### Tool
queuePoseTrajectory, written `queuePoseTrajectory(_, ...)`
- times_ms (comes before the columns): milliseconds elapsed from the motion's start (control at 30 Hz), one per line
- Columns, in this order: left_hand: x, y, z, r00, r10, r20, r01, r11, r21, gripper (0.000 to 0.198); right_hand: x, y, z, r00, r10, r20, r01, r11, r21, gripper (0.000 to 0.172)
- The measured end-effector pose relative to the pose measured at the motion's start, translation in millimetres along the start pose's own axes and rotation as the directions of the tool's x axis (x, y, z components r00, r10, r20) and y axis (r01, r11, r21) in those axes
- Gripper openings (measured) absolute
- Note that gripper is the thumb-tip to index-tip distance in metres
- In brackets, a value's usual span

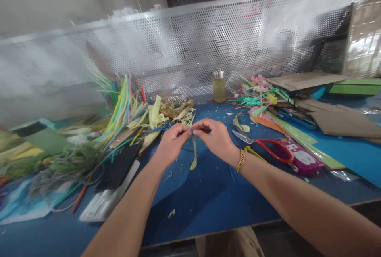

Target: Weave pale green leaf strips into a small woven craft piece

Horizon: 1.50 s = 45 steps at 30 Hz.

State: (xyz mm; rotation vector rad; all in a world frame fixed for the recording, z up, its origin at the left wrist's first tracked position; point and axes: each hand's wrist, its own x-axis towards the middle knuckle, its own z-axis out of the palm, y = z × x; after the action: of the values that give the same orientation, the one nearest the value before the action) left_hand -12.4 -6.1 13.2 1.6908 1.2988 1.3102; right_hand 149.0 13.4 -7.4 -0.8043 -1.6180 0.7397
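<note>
My left hand [177, 140] and my right hand [212, 134] meet fingertip to fingertip above the middle of the blue table. Both are closed in a pinch on a narrow pale-green husk strip [194, 156], whose lower end hangs down between them. The fingertips hide the part being gripped. Just beyond the left hand lies a heap of dry, yellowish husk leaves [156, 114]. Right of my right hand, a loose curled husk piece [241, 122] rests near red-handled scissors [264, 144], whose blades are a little apart.
Bundled coloured stems [120, 102], a black phone-like slab [119, 167] and a white packet [107, 193] lie left. A capped jar of yellowish liquid [219, 86] stands before the perforated metal screen [190, 46]. Rightward are a purple pack [303, 158], craft flowers [262, 94] and cardboard [345, 118].
</note>
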Motion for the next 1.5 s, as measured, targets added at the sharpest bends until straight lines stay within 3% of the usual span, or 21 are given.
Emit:
queuePoseTrajectory(100,1.9,-2.5,-2.4,0.996,0.008,0.093,-0.015,0.997,0.074,0.020,0.2,-1.5,-2.2,0.999,-0.030,0.040,0.032,0.999,-0.032,0.013)
queuePoseTrajectory(233,3.3,-3.9,-4.5,0.993,-0.002,0.119,-0.010,0.995,0.096,0.023,0.0,-4.4,-4.2,0.997,-0.056,0.058,0.061,0.995,-0.081,0.017)
queuePoseTrajectory(500,2.1,1.0,-5.0,0.980,-0.059,0.193,0.078,0.992,-0.096,0.024,1.7,-2.1,-4.8,0.998,-0.032,0.061,0.032,0.999,-0.002,0.009)
queuePoseTrajectory(700,3.9,-4.0,-4.6,0.978,-0.147,0.150,0.170,0.973,-0.156,0.025,1.7,-1.4,-2.6,0.997,0.049,0.059,-0.053,0.997,0.062,0.005)
queuePoseTrajectory(900,4.4,-7.2,-3.3,0.984,-0.126,0.127,0.140,0.984,-0.109,0.024,2.7,3.9,3.5,0.985,0.164,0.061,-0.173,0.967,0.188,0.010)
queuePoseTrajectory(1167,-0.7,-0.4,4.5,0.997,-0.061,0.037,0.061,0.998,-0.001,0.022,-0.7,-0.3,2.8,0.991,0.131,-0.002,-0.130,0.986,0.107,0.010)
queuePoseTrajectory(1500,-2.8,-6.6,18.6,0.991,-0.123,0.047,0.130,0.976,-0.176,0.022,-2.5,1.6,6.0,0.986,0.111,-0.122,-0.116,0.993,-0.032,0.018)
